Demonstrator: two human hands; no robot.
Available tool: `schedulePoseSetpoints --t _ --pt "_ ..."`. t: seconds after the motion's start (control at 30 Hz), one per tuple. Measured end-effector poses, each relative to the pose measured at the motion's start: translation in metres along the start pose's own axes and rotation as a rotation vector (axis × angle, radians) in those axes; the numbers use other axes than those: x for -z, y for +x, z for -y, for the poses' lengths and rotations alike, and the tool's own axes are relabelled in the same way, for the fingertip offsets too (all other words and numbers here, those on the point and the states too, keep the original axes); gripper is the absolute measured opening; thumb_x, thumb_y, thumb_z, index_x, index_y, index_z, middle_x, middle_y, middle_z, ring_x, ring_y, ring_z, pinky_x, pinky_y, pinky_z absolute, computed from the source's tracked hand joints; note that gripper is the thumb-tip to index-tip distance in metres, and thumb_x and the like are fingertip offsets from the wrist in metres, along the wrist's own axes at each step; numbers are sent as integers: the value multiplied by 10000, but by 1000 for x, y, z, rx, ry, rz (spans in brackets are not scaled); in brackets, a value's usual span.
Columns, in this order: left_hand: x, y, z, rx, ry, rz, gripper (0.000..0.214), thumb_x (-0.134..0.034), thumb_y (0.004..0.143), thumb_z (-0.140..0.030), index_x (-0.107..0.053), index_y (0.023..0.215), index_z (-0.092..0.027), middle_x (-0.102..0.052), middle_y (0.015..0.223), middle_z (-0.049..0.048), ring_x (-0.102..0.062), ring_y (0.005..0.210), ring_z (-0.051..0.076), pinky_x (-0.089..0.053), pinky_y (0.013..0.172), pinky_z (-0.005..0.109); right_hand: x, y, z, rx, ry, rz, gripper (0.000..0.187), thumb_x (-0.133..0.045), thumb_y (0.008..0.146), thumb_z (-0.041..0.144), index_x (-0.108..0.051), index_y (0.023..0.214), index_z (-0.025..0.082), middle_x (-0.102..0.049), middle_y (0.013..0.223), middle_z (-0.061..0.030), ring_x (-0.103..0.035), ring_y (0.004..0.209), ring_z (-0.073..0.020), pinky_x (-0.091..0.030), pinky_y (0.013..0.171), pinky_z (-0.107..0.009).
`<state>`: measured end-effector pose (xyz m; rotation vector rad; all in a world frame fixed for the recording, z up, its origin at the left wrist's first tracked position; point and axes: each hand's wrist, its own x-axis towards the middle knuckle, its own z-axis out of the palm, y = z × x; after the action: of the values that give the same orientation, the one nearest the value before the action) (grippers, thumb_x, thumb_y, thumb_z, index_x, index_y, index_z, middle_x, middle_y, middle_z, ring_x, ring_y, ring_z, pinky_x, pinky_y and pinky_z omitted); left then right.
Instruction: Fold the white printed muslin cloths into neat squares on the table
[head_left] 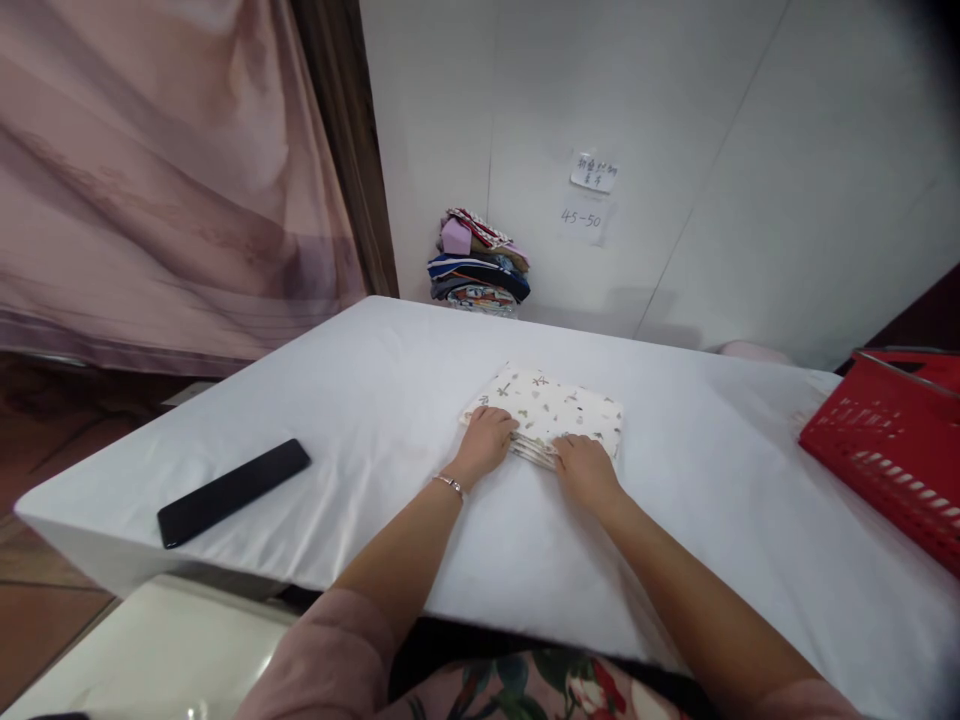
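Note:
A white cloth [562,405] with a small print of leaf-like and other shapes lies folded in several layers on the white-covered table. My left hand [486,440] is closed on its near left corner, fingers over the top. At the near edge, further right, my right hand [585,468] grips it the same way. Between the two hands the stacked layers of the fold show. Both thumbs are partly hidden. A thin bracelet [450,484] circles my left wrist.
A long black flat object [234,492] lies on the table [360,400] at the left. A red plastic basket [885,430] stands at the right edge. Folded fabrics [480,265] are piled beyond the far edge, by the wall. A pink curtain [165,170] hangs at the left.

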<state>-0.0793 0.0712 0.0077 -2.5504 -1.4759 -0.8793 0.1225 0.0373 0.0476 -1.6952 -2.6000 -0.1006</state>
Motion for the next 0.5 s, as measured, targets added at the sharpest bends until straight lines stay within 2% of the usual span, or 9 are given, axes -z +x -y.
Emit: schedulePoseSetpoints --t 0.13,0.27,0.5 --pt "-4 1 0 5 7 -23 258 -462 793 -75 -616 954 -204 -622 919 43 -529 921 194 -354 891 383 -3 -1 -2 -7 10 2 270 -366 915 217 -560 1096 163 -610 1008 -102 -526 905 -213 -321 744 -296" --pt "-4 0 0 18 11 -32 290 -471 799 -87 -584 1040 -201 -623 958 49 -531 941 196 -341 924 391 -1 -1 -4 26 -13 35 348 -351 907 188 -479 1230 178 -602 1029 -106 -523 906 -219 -328 734 -298" --pt "-2 -1 -2 12 8 6 344 -480 769 -54 -567 1067 -202 -618 997 47 -528 970 194 -327 950 393 4 -2 -1 102 -90 116 652 -498 745 72 -333 1361 205 -580 1044 -108 -517 884 -227 -335 704 -284"
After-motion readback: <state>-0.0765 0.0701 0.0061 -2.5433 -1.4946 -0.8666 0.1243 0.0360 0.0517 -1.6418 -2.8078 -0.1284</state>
